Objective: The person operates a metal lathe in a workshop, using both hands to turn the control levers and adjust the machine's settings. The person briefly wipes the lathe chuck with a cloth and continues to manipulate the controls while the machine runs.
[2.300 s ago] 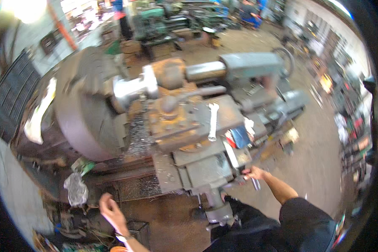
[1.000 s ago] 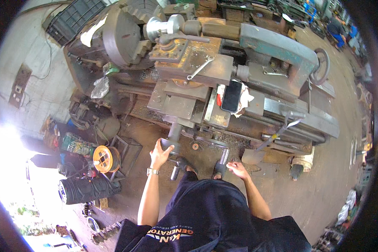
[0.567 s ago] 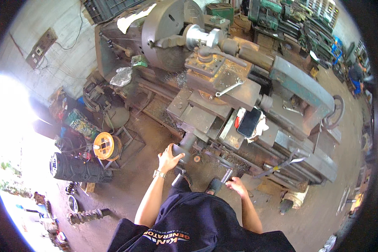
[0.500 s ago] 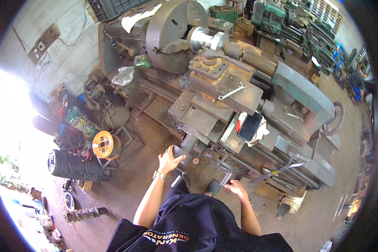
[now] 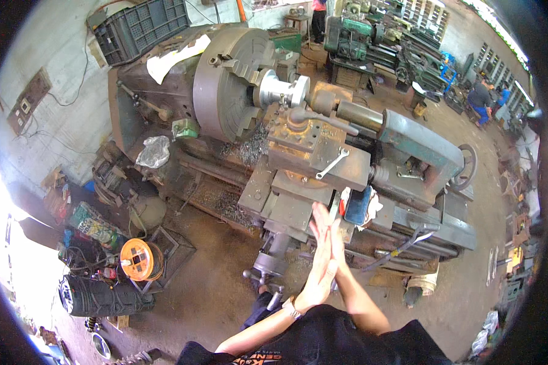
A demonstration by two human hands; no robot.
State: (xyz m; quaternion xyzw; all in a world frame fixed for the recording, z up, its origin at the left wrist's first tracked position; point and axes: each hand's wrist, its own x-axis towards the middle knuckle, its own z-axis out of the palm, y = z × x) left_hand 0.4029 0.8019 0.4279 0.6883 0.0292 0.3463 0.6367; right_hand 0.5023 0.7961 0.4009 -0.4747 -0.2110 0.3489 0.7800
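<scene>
My left hand (image 5: 318, 281), with a metal-banded watch at the wrist, lies palm to palm against my right hand (image 5: 337, 248). The fingers of both are stretched out, and no object shows between them. They hang in front of a large lathe's carriage, beside a dark phone (image 5: 358, 205) lying on a white cloth. A crank handwheel (image 5: 270, 264) sits to the left of my hands. Beyond them an open-ended spanner (image 5: 333, 163) rests on the tool slide, near the tool post (image 5: 298, 125). A shiny metal workpiece (image 5: 276, 90) is held at the big chuck (image 5: 230, 85).
The tailstock (image 5: 421, 143) with its handwheel stands to the right. A lever with a grey grip (image 5: 415, 236) juts out near my right arm. On the left floor are an orange cable reel (image 5: 137, 260) and a black ribbed cylinder (image 5: 103, 296). Two people (image 5: 482, 100) crouch far right.
My left hand has left the crank handwheel and my right hand the lower handle; both have come up together, palms touching. The view has shifted, so the lathe appears further left.
</scene>
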